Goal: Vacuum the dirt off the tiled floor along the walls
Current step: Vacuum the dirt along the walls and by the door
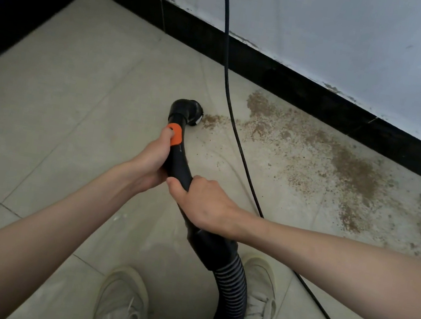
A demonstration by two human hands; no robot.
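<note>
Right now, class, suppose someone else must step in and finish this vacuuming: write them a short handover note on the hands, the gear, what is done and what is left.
Left hand grips the vacuum handle, thumb by the orange button.
Right hand grips the handle lower down, just above the hose.
Nozzle is low over the floor at the left edge of the dirt.
Cord trails across the dirt patch.
Done: tiles left of the nozzle look clean.
Left: nearly the whole brown patch along the baseboard, to the right; mind the cord.

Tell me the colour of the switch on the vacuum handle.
Orange, on the black vacuum handle; the switch shows clearly in the head view.
</note>
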